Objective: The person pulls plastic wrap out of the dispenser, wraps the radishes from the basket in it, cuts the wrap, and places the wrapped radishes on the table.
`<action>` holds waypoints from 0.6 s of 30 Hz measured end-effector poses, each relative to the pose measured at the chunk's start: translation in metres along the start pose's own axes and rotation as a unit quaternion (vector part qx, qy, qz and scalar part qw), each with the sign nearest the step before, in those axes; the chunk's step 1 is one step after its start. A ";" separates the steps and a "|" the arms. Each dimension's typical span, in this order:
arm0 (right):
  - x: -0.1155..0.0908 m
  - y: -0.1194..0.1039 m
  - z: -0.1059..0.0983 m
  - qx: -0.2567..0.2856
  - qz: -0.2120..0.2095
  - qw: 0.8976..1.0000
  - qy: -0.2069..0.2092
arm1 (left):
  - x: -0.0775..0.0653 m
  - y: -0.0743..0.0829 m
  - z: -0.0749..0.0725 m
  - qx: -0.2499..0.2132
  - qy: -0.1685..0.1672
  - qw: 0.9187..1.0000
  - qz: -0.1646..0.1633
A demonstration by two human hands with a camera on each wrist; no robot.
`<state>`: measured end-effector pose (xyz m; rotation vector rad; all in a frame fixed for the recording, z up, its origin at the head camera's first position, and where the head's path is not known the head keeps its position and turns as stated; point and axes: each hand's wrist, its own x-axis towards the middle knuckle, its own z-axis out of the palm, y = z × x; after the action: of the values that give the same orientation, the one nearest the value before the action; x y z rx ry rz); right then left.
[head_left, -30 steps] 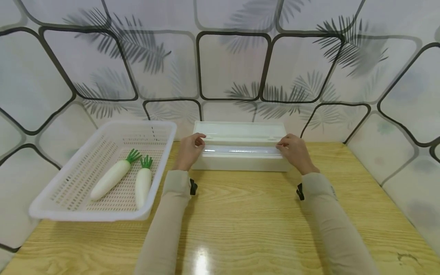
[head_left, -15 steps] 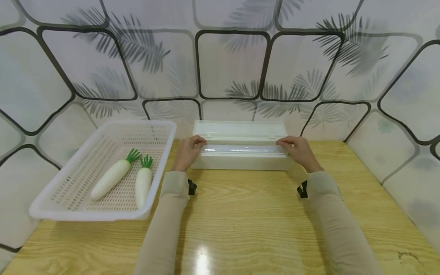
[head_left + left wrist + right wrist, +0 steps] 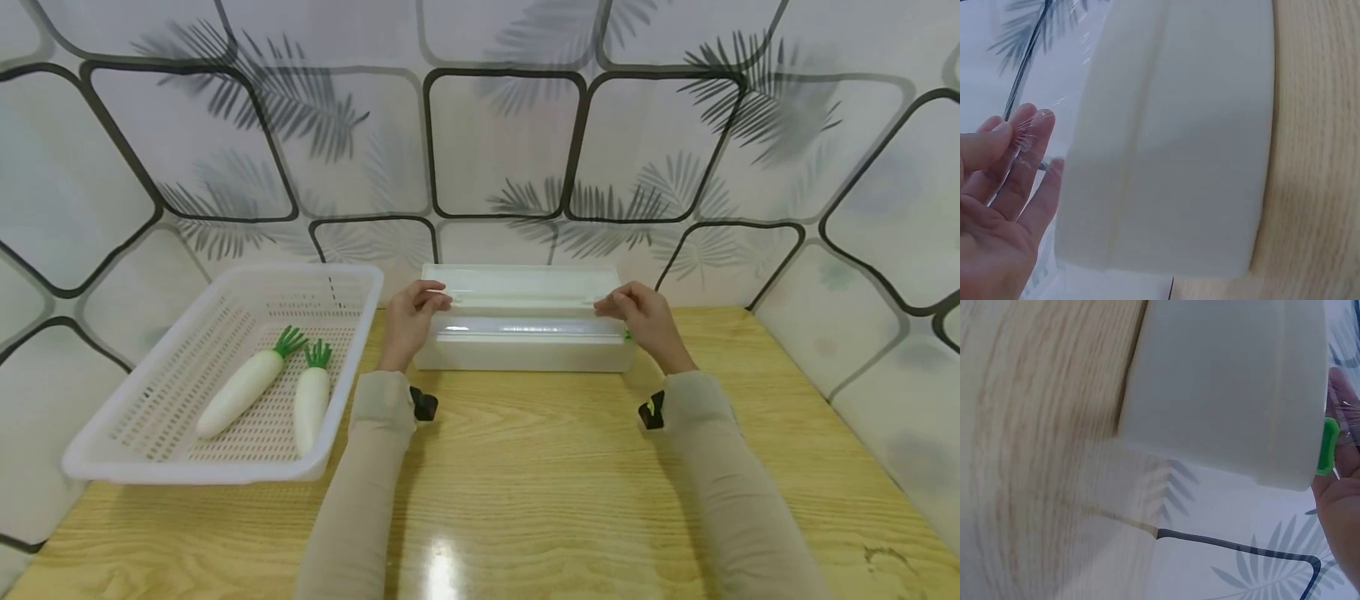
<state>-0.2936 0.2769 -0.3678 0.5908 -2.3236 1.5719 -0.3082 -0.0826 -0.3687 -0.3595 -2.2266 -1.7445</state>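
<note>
A long white cling film dispenser (image 3: 525, 357) lies at the back of the table, its lid (image 3: 521, 277) raised. Shiny clear film (image 3: 525, 327) shows along the opening. Over the left end, my left hand (image 3: 407, 327) pinches the film's edge; in the left wrist view the crinkled cling film (image 3: 1025, 139) sits between thumb and fingers. My right hand (image 3: 651, 321) holds the film at the other end, where clear film (image 3: 1349, 411) covers the fingers in the right wrist view. A green tab (image 3: 1329, 447) sticks out at that end, close to the right hand.
To the left, a white plastic basket (image 3: 352, 400) holds two white radishes (image 3: 243, 390) with green tops. A patterned wall covering (image 3: 510, 150) stands right behind the dispenser. Wooden tabletop (image 3: 525, 483) stretches in front of it.
Both hands have risen slightly from the dispenser's opening to in front of the raised lid, fingers spreading a little. The dispenser and basket stay in place.
</note>
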 end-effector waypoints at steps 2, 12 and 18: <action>0.001 -0.002 0.000 0.003 0.004 1.000 0.010 | 0.001 0.002 0.000 -0.010 0.012 1.000 0.009; 0.005 -0.021 -0.004 -0.013 -0.002 0.999 0.044 | 0.002 0.018 -0.002 -0.039 0.028 0.999 0.018; 0.009 -0.029 -0.009 -0.007 0.002 0.998 0.058 | 0.004 0.032 -0.005 -0.046 0.034 0.998 0.011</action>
<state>-0.2874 0.2736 -0.3367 0.4792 -2.2501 1.5484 -0.3000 -0.0794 -0.3371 -0.3373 -2.0934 -1.8233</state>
